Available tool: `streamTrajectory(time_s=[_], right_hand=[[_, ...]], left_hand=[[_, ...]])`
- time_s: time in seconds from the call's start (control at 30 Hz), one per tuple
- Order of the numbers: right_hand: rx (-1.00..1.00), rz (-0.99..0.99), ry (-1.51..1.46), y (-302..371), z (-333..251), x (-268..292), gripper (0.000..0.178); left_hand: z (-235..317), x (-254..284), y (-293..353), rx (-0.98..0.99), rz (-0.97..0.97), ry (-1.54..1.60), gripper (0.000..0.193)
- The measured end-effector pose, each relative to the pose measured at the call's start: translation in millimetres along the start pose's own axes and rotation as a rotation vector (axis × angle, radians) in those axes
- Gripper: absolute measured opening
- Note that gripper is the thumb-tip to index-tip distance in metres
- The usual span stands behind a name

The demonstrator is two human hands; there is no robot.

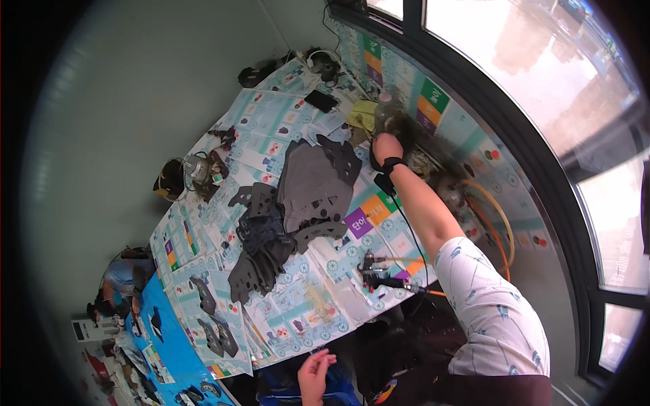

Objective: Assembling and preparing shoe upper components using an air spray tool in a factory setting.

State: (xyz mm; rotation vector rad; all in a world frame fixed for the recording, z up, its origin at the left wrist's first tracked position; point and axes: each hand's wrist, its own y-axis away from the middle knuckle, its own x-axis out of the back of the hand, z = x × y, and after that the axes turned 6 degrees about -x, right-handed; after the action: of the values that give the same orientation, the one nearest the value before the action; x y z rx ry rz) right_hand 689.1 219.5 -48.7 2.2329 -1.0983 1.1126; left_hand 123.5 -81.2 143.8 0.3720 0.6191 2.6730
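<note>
The right hand point(387, 145), arm stretched far across the desk point(203, 223), seems clasped on a blurred bottle point(387, 111) near the window; its grip is uncertain. The left hand point(315, 372) hangs loose, empty. That sleeve could drag the grey cutouts point(308, 186) off the printed teal sheets point(271, 111).

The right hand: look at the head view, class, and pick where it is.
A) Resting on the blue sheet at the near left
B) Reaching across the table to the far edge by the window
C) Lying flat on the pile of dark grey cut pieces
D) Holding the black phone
B: the right hand, arm stretched out, is at a bottle by the window, beyond the pile of dark grey cut pieces.
</note>
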Motion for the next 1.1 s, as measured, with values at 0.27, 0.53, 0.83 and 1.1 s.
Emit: streamTrajectory(time_s=[0.27, 0.53, 0.83, 1.1], right_hand=[[0.128, 0.006, 0.269, -38, -13, -64, 0.022], [-0.006, 0.012, 0.231, -51, -13, -72, 0.018], [0.022, 0.059, -0.489, 0, -80, 16, 0.025], [-0.025, 0.225, -0.625, -32, -55, 128, 0.04]], left_hand=[[-28, -39, 3, 0.124, 0.08, 0.01, 0.03], [-23, -55, 3, 0.152, 0.094, 0.023, 0.031], [15, -78, -13, 0.119, 0.059, 0.0, 0.027], [47, -81, -25, 0.036, -0.012, 0.1, 0.027]])
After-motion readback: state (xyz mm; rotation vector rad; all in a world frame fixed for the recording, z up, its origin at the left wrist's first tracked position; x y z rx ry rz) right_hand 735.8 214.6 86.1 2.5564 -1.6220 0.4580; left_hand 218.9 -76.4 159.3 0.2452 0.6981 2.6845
